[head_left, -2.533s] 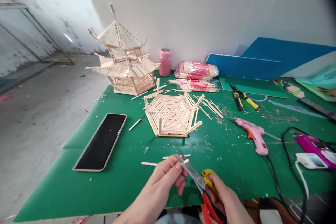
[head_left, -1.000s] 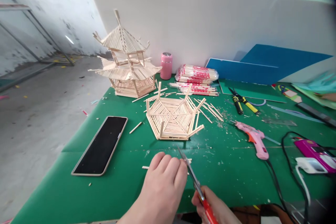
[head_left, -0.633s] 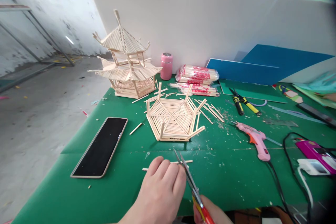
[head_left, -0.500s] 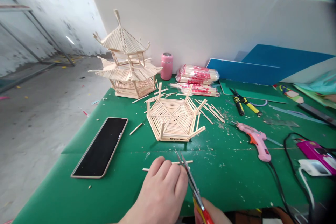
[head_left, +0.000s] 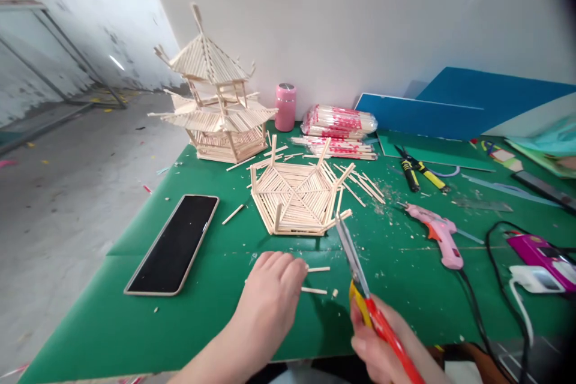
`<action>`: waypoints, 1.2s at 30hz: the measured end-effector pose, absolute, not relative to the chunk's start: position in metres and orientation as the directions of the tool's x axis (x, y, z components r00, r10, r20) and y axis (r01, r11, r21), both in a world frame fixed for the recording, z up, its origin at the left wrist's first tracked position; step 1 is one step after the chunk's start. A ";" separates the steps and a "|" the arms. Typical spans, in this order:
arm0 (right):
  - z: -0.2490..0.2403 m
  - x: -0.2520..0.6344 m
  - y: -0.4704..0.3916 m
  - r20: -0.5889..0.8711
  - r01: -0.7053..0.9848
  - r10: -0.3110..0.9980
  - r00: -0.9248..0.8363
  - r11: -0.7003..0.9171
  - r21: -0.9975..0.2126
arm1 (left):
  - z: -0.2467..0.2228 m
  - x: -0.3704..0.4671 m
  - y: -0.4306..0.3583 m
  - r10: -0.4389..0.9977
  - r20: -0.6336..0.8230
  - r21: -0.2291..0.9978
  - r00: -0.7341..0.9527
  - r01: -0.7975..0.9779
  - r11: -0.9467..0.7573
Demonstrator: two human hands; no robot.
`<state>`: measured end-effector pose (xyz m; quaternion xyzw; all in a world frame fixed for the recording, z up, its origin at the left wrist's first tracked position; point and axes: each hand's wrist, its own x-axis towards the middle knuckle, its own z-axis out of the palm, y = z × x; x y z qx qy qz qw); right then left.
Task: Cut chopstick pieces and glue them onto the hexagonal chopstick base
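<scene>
My left hand [head_left: 272, 297] is closed over thin wooden sticks near the table's front edge, and a stick tip shows at its fingertips. Out from under its right side stick out two wooden sticks [head_left: 315, 291]; how they lie beneath the palm is hidden. A short cut stub [head_left: 335, 293] lies just right of them. My right hand [head_left: 382, 336] grips scissors [head_left: 355, 264] with red and yellow handles, their blades pointing up and away, nearly closed. Beyond both hands sits a hexagonal stick frame [head_left: 294, 198] with upright posts at its corners.
A stick pagoda [head_left: 220, 114] stands at the back left, beside a pink cup [head_left: 285, 108] and bagged sticks [head_left: 339, 123]. A phone [head_left: 173, 246] lies left. On the right are pliers [head_left: 420, 171], a pink glue gun [head_left: 436, 231] and cables [head_left: 477, 306].
The scissors have moved right and up, away from my left hand and the sticks. A short stub now shows on the table. My left hand has shifted slightly left.
</scene>
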<state>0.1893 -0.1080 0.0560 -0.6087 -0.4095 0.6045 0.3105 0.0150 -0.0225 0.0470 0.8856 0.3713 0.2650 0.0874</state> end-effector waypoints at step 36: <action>0.024 0.312 -0.090 -0.014 0.949 0.978 0.207 -0.204 -0.241 | 0.034 0.021 -0.049 0.730 0.406 0.761 0.550 0.238 -0.603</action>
